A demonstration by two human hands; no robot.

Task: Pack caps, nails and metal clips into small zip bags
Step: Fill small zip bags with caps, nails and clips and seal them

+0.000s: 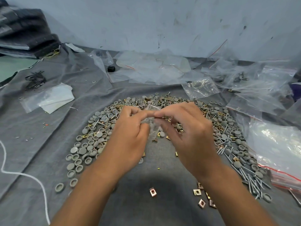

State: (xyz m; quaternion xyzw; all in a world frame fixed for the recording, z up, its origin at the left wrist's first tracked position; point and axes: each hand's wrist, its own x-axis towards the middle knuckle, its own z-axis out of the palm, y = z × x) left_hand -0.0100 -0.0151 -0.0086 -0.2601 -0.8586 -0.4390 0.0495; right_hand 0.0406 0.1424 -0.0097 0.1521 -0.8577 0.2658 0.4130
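Left hand point(130, 128), right hand point(184, 128) both pinch small zip bag point(152, 124), seemingly, above caps point(91, 142).

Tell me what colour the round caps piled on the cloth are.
The caps are grey, a bit lighter than the grey cloth beneath; the head view shows it.

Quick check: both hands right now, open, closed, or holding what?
Left hand: closed, pinching the small clear zip bag.
Right hand: closed, pinching the same bag at its top edge.
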